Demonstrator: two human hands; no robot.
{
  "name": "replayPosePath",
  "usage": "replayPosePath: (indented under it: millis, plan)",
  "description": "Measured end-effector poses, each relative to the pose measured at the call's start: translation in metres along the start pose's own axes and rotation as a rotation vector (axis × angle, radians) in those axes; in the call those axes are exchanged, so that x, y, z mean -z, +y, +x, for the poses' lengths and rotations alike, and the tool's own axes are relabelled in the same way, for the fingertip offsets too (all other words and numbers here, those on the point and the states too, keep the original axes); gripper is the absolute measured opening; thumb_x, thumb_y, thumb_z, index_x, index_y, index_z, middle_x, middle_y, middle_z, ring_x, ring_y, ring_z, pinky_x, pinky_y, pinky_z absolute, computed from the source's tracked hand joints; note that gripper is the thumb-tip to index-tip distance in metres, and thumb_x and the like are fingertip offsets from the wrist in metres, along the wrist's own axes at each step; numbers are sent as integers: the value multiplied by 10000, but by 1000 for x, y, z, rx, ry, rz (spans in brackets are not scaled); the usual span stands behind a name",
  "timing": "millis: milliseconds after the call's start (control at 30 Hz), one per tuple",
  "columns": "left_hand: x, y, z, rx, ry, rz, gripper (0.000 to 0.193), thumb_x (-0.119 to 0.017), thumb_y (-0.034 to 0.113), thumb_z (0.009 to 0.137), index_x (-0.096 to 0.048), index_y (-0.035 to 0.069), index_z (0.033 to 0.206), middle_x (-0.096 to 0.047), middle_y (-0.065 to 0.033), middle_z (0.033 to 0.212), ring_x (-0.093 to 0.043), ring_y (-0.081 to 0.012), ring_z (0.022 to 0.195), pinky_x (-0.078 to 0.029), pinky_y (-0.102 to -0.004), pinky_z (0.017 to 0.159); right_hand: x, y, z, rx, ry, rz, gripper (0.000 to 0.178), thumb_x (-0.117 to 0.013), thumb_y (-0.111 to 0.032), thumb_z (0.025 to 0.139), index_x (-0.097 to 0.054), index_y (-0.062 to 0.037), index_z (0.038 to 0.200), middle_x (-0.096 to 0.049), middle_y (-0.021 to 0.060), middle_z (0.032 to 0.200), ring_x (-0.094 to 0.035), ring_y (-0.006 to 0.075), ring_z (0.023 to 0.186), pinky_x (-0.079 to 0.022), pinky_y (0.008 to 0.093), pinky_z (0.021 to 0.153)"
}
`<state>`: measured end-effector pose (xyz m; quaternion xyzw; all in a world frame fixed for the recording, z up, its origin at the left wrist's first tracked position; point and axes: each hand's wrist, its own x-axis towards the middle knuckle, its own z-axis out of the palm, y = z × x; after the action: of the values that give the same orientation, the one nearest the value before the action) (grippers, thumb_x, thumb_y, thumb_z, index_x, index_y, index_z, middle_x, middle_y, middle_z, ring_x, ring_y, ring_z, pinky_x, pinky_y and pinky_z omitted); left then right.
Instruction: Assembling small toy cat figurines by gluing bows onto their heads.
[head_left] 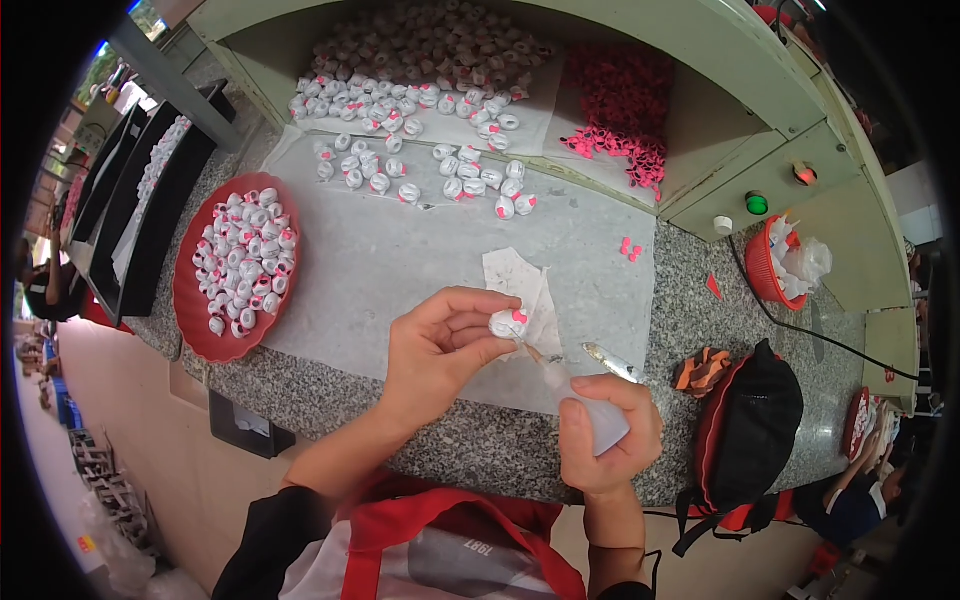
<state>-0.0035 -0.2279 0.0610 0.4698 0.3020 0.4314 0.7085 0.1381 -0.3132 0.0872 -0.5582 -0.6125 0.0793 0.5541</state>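
Near right, gripping a translucent white plastic squeeze bottle [606, 426] in the right hand [636, 432], with thumb and fingers curled around its body. Just beyond, to the left, pinching a small rounded white piece [505, 326] with a bright-pink bow [519, 316] between thumb and fingertips of the left hand [432, 352], over a whitish sheet [360, 300]; close to the thin nozzle [537, 355], touching or apart impossible to tell. Could flood or smear the piece by squeezing too hard, or miss the spot by loosening the pinch. Could also drip onto the torn off-white paper scrap [507, 272] behind. Farther left, likely to spill if knocked: a red scalloped plastic basin [213, 348] heaped with similar pieces. Farther right, easily swept away by a sleeve: tiny loose pink pieces [627, 246]. Farthest, apt to roll if bumped: scattered white pieces [473, 187] before a pale-green shelf [770, 90].
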Motion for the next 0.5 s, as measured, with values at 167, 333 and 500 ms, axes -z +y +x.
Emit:
replayPosePath:
  millis: [167,333,500]
  plan:
    - [3,-1,3,83,2,-43,295,-575,-129,702,-503,-54,978,-573,-173,1019,-581,-209,921,-493,-299,788,2,1,0,40,4,10,211,-611,21,646,-529,32,840,-604,113,693,-583,206,520,-472,275,482]
    - [4,-2,3,96,-21,-58,298,-584,-123,696,-504,-54,975,-582,-169,1002,-584,-200,916,-494,-304,781,1,1,1,56,-1,13,206,-610,26,642,-533,27,833,-601,111,688,-572,202,503,-461,275,464]
    - [5,-1,3,112,-19,-59,296,-592,-119,693,-506,-56,970,-581,-174,1002,-587,-207,913,-493,-307,785,1,1,3,73,5,-8,203,-611,29,635,-542,19,826,-602,103,679,-565,203,492,-451,270,455]
